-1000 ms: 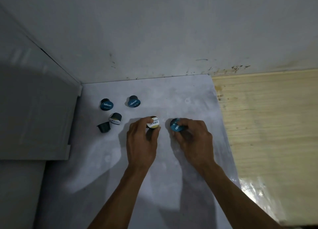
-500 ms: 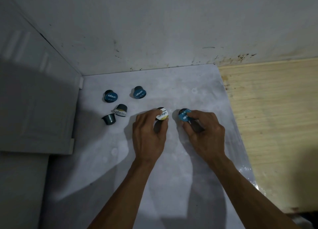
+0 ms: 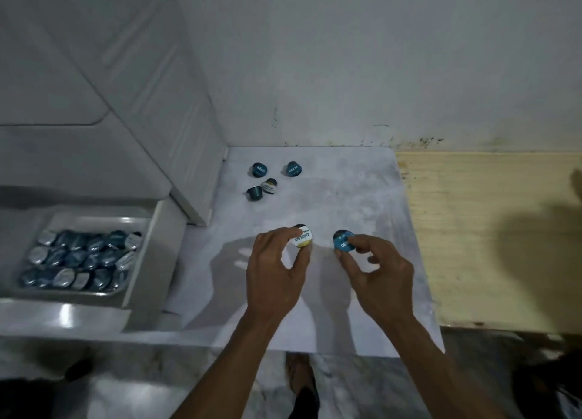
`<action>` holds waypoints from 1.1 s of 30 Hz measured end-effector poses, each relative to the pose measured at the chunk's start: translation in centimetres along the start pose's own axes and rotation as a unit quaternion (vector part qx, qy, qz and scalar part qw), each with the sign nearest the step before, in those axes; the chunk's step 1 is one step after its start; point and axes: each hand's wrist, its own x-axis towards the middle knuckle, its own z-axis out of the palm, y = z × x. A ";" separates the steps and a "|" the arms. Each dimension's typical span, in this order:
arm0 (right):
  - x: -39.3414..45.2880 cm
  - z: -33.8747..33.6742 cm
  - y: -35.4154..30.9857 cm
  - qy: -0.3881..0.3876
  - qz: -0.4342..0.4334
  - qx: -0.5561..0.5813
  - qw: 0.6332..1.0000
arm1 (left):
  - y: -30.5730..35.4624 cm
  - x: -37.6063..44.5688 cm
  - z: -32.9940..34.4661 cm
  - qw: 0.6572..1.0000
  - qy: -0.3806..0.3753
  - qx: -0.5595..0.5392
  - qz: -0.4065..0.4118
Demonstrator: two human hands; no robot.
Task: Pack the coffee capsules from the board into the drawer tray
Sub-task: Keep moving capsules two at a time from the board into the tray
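two capsules held above the board

the left hand point(image 3: 273, 277) pinches a white-lidded capsule point(image 3: 302, 236) between thumb and fingers, and the right hand point(image 3: 376, 275) pinches a blue-lidded capsule point(image 3: 343, 241) the same way, both over the middle of the white board point(image 3: 362, 198). four more capsules point(image 3: 267, 180) sit grouped near the board's far left corner, one of them tipped on its side. off the board's left edge the drawer tray point(image 3: 138, 270) stands pulled out, holding three rows of capsules point(image 3: 82, 258). a wooden surface point(image 3: 485, 236) adjoins the board's right edge.
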 end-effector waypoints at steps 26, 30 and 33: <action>-5.9 17.2 -30.3 -0.190 -0.083 0.119 0.971 | -9.1 0.7 -39.7 0.984 0.074 0.151 -0.048; -5.7 23.9 -32.3 -0.197 -0.033 0.081 0.976 | -16.6 4.9 -42.8 0.983 -0.016 0.155 -0.094; -5.5 27.7 -32.8 -0.207 0.004 0.032 0.978 | -21.3 7.4 -43.6 0.977 -0.081 0.169 -0.107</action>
